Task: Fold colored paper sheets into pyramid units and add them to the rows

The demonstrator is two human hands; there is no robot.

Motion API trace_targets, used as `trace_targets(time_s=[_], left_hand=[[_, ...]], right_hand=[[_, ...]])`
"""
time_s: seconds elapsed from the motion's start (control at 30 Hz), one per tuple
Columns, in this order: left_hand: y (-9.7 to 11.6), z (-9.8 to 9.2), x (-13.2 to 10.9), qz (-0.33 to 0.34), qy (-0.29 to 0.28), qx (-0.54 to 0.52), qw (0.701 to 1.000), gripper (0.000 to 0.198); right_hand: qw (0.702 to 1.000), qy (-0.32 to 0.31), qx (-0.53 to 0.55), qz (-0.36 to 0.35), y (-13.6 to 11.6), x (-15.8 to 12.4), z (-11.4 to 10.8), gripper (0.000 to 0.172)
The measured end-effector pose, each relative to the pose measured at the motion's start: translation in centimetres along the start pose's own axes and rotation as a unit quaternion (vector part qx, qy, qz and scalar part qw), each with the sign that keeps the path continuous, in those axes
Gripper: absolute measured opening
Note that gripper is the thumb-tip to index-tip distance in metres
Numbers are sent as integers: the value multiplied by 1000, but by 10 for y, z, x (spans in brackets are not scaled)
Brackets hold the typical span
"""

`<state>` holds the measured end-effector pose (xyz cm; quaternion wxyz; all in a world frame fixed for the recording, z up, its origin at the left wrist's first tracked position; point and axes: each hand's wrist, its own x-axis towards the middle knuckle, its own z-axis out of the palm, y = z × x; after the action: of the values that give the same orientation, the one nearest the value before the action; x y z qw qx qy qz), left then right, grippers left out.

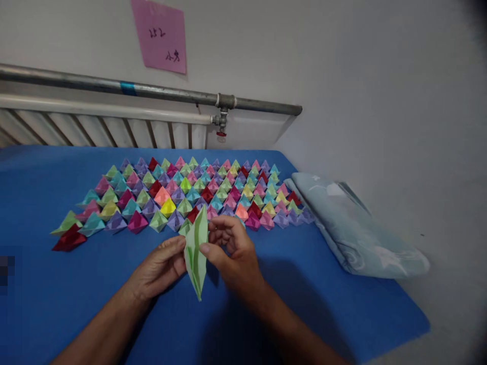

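A light green folded paper boat [197,256] is held up on end above the blue surface, its long opening facing me. My left hand [165,261] pinches its left side between thumb and fingers. At the right edge, the thumb of my right hand [232,253] presses on the paper, with the fingers curled behind it. Just beyond my hands, rows of small folded paper boats [138,222] in many colours stand close together. A dark red paper boat [69,238] sits at the near left end of the rows.
The blue cover [95,294] spreads under everything. To the right lies a folded pale teal cloth [353,228] against the wall. A white radiator [106,109] and a metal pipe [171,95] with a valve run along the back. A pink note [162,38] hangs above.
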<state>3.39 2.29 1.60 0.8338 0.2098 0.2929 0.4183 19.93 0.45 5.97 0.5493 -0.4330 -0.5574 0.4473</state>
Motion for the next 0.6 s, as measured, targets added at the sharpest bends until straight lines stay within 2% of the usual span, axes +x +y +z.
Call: trace_targets(time_s=[0.13,0.23,0.33,0.4,0.6], left_hand=[[-2,-3,0,-15,-1,33,999,27],[-2,-5,-1,-4,21,53,998,29],[-1,-4,-1,8,44,60,997,31],[-1,-3,-1,13,46,59,997,31],[1,-4,-3,-15,27,91,995,29]], right_hand=[[1000,7,-8,10,6,0,1,41],[999,27,-23,0,11,0,-1,29],[997,40,-41,-44,13,-2,-3,16],[995,19,-80,-56,13,-3,-5,9],[985,-116,-128,7,14,0,-9,15]])
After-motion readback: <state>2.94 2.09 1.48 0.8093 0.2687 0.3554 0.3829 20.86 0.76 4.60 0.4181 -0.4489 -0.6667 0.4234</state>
